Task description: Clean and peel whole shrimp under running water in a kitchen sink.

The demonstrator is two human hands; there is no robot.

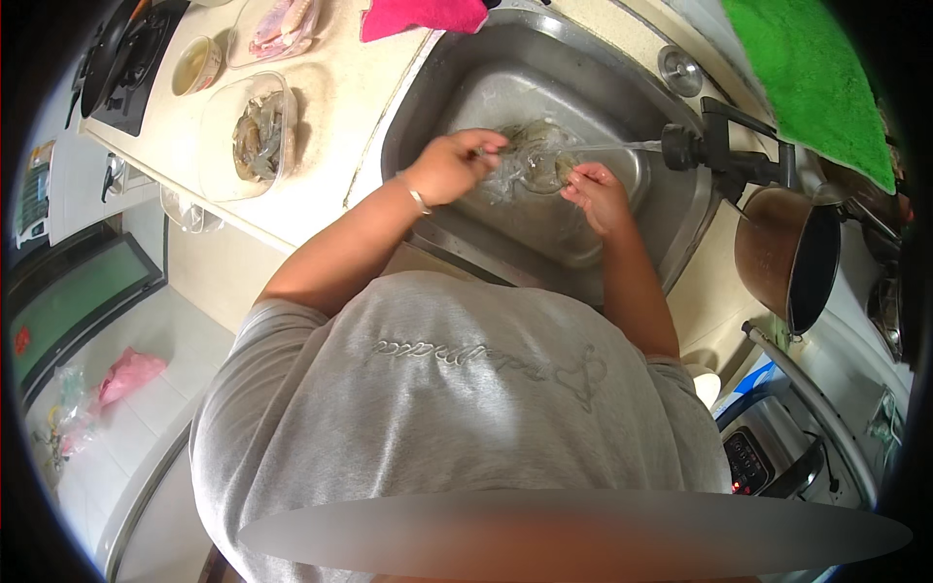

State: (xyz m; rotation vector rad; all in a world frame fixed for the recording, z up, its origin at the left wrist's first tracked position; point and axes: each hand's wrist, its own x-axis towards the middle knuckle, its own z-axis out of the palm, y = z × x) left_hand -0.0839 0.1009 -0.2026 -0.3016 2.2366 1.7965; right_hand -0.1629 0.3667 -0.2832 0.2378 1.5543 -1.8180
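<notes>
Over the stainless steel sink (466,80), my right hand (599,195) pinches a raw shrimp (564,166) between thumb and fingers. My left hand (453,166), with a bracelet on its wrist, hovers just left of it with its fingers bent together. Something small may be between those fingertips; blur hides it. Water streams sideways from the black faucet (684,147) between both hands. Beneath them, more shrimp (541,176) appear to lie on the wet sink floor, partly hidden by splashing water.
Left of the sink, the counter holds a clear plastic container (213,157) of shrimp, another (237,47) with raw poultry, and a bowl (197,67) of liquid. A pink cloth (423,16), sink strainer (679,71), green towel (809,80) and brown pot (769,248) surround the basin.
</notes>
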